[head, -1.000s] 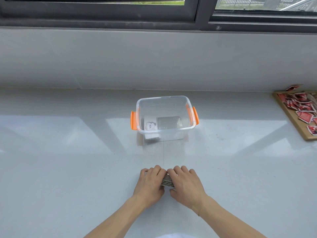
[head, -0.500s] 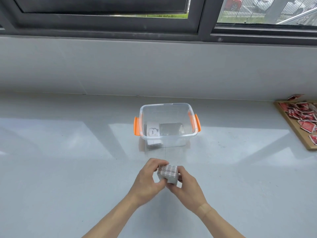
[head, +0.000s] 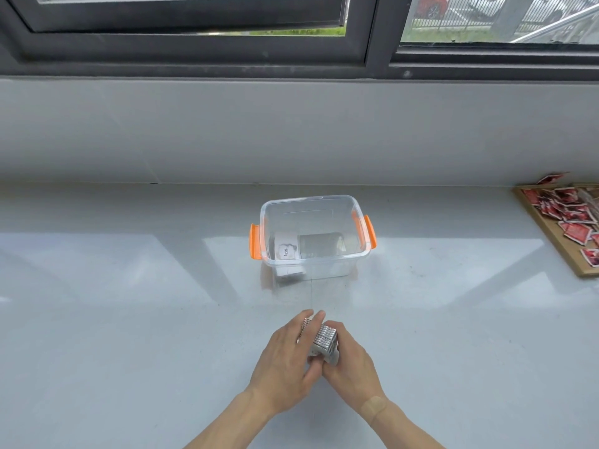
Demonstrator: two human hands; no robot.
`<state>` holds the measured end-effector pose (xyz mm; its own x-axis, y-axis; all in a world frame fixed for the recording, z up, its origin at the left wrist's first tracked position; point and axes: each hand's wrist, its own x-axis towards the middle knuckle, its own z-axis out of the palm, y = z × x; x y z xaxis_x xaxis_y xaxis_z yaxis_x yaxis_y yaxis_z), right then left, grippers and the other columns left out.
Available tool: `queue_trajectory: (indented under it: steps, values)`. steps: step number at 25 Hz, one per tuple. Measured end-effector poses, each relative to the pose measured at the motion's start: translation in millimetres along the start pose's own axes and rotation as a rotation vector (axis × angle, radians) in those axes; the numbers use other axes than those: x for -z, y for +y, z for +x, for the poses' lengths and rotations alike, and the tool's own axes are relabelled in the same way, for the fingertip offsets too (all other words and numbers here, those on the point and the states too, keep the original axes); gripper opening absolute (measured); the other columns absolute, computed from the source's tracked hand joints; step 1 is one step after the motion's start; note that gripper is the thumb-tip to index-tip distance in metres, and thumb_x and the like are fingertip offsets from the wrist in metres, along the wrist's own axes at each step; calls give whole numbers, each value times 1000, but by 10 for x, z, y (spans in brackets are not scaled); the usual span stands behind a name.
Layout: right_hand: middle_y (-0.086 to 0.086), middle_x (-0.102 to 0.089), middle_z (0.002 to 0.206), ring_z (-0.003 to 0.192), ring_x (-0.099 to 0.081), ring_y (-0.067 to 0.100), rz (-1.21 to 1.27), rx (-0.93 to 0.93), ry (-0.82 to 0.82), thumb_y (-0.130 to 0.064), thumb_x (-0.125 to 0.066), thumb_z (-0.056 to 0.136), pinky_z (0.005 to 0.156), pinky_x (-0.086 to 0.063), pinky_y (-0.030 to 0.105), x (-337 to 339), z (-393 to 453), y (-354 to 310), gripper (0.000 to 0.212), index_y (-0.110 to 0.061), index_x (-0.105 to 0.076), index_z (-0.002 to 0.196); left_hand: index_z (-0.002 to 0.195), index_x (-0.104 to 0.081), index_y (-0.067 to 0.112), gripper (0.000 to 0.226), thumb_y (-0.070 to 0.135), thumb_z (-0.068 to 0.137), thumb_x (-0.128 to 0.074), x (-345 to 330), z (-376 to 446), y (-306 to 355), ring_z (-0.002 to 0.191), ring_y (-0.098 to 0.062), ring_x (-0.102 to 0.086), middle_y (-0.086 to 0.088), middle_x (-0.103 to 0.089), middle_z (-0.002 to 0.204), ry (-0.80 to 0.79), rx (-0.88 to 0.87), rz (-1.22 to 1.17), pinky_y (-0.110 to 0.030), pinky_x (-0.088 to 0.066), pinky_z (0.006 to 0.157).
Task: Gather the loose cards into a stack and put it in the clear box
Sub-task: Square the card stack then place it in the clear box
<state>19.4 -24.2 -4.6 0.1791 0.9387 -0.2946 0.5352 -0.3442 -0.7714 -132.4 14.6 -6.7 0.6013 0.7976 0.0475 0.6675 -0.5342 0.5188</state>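
Note:
A stack of cards [head: 324, 343] with a grey patterned edge is held between both hands, just above the white counter and in front of the clear box. My left hand [head: 285, 361] covers its left face, fingers pointing away from me. My right hand [head: 351, 364] grips it from the right and below. The clear box [head: 364, 254] with orange side latches stands open farther back at the centre. Inside it lie a white card printed "love" [head: 285, 251] and a dark stack [head: 319, 244].
A wooden tray [head: 551, 234] with several red packets lies at the right edge of the counter. A grey wall and a dark window frame [head: 372, 59] rise behind the box. The glossy counter [head: 129, 319] stretches left and right of my hands.
The stack lay flat on the counter under both hands a second ago. It has since been lifted and turned on edge between my hands. The camera has tilted up a little.

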Motion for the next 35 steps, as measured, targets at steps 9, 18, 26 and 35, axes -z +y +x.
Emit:
queue_trajectory:
  steps: [9, 18, 26, 35]
  values:
    - [-22, -67, 89, 81, -60, 1, 4, 9, 9, -46, -64, 74, 72, -52, 26, -20, 11, 73, 32, -44, -48, 102, 154, -2, 11, 91, 42, 87, -56, 224, 29, 153, 150, -36, -8, -14, -3, 163, 368, -251, -25, -49, -11, 122]
    - [-22, -63, 83, 75, -59, 1, 24, -4, -7, -38, -67, 75, 63, -48, 22, 19, -5, 32, 33, -46, -47, 101, 154, -6, 11, 87, 42, 89, -52, 112, -83, 137, 151, -25, -5, -11, -4, 164, 46, -197, 110, -40, -6, 122]
    - [-14, -64, 80, 68, -55, 4, 38, 14, -4, -39, -59, 72, 66, -53, 31, 23, -27, 25, 30, -40, -51, 101, 154, -13, 10, 82, 43, 89, -50, 159, -11, 246, 151, -22, -9, -9, -6, 165, -5, -142, 139, -41, -2, 122]
    - [-18, -62, 83, 69, -51, 0, -28, 16, -20, -34, -62, 77, 67, -48, 24, 33, -29, 27, 38, -44, -47, 110, 154, -13, 13, 73, 41, 94, -43, 163, 30, 214, 151, -17, 0, -8, -15, 163, -14, -193, 131, -42, -5, 121]
